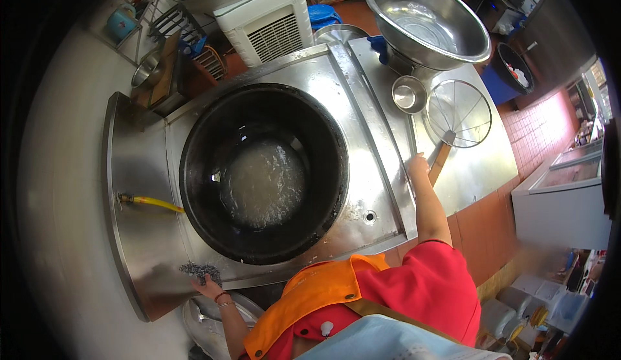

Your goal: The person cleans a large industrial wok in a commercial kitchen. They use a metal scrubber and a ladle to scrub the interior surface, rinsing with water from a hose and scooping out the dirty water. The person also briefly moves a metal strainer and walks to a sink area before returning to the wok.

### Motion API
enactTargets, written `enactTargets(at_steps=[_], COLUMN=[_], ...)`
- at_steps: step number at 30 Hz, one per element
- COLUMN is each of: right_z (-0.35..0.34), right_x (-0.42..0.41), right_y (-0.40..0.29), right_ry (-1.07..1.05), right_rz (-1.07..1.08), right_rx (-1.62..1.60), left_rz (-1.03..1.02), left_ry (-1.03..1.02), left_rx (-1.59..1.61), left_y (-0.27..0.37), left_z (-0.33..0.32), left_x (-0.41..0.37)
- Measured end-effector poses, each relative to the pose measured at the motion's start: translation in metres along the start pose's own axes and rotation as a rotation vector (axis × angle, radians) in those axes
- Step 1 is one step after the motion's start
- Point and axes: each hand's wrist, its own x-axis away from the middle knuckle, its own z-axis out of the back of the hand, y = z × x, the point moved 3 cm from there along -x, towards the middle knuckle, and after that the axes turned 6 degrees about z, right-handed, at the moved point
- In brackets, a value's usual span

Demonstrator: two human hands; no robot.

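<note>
My left hand (209, 287) is at the lower left, holding a metal scouring pad (200, 271) over the steel counter's edge. My right hand (418, 165) is closed around the handle end of a long-handled steel ladle (409, 95), whose bowl lies on the steel counter at the right. Beside it rests a round wire strainer (458, 113) with a wooden handle, close to my right forearm. Between my hands sits a large black wok-shaped vessel (264, 173) with cloudy water at its bottom. A yellow hose (157, 203) runs from a wall fitting to the vessel's left rim.
A big steel basin (429, 20) stands at the back right, near a blue cloth (378, 49). A white air cooler (267, 25) is behind the counter. At left are a wooden board and a small metal bowl (145, 69). A drain hole (369, 216) lies right of the vessel.
</note>
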Motion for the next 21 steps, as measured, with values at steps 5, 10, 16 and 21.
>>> enactTargets(at_steps=[5,10,16,21], right_z=[-0.001,0.017,0.056,0.015], right_x=[-0.004,0.013,0.105,0.176], right_y=[0.024,-0.008,-0.072,-0.150], right_ry=[0.027,0.213,0.447,-0.139], right_rz=[0.044,0.305,0.437,0.619], right_rx=[0.012,-0.155,-0.140,-0.767], left_rz=[-0.022,0.156,0.173,0.118], left_ry=[0.044,-0.169,-0.298,-0.345], left_rx=[-0.099,-0.401,-0.528,-0.495], left_y=[-0.009,-0.073,-0.081,-0.109], left_z=[-0.030,-0.022,-0.045,-0.037], left_x=[-0.016,-0.038,-0.008,-0.012])
